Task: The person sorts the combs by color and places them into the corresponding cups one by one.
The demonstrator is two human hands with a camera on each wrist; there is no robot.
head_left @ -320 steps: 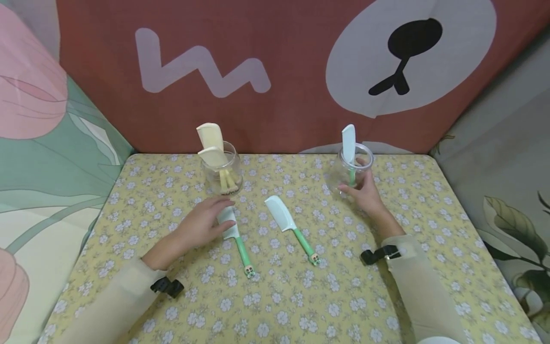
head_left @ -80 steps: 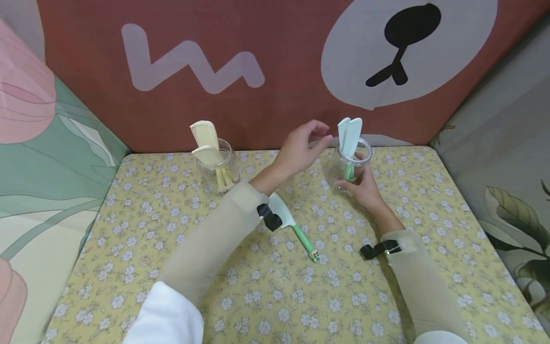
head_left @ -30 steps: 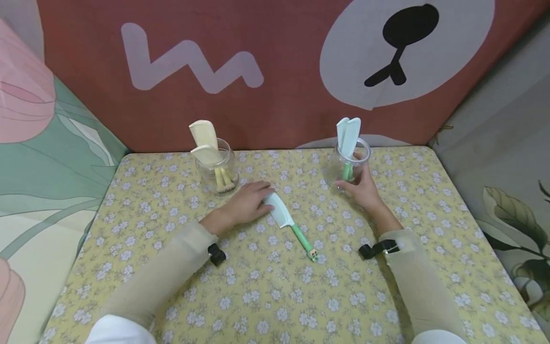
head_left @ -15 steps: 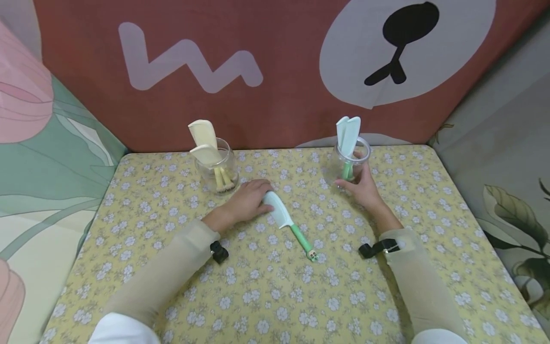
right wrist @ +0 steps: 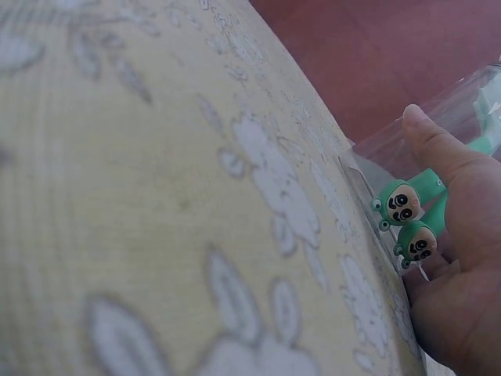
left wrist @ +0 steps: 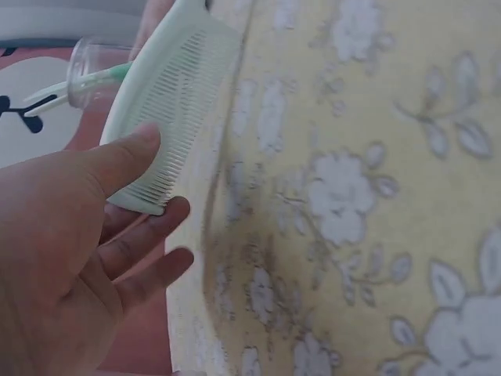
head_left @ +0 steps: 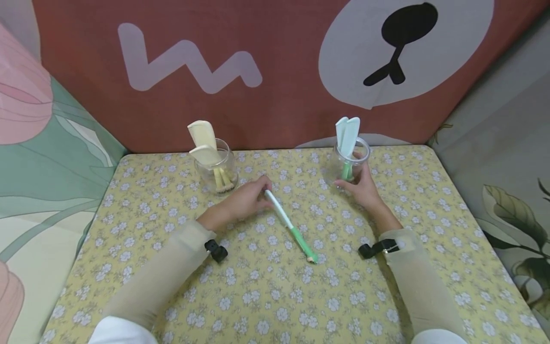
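My left hand (head_left: 242,199) pinches the toothed end of a pale mint comb (left wrist: 168,102) between thumb and fingers. The comb stands on edge in the head view, its green handle (head_left: 302,243) slanting down toward the front of the table. My right hand (head_left: 363,188) holds the side of a clear jar (head_left: 363,152) at the back right. Inside that jar two mint combs (head_left: 349,136) stand with their heads up; their green handle ends (right wrist: 403,204) carry small frog-hooded faces, seen through the wall in the right wrist view.
A second clear jar (head_left: 229,155) stands at the back left, with cream combs (head_left: 204,143) leaning in it. A flowered yellow cloth (head_left: 275,296) covers the table. A reddish-brown printed backdrop (head_left: 283,95) rises directly behind the table's far edge.
One mint comb went from the table into the right jar earlier. My left hand came back to the other comb, gripped its head and turned it on edge. The right hand stayed put.
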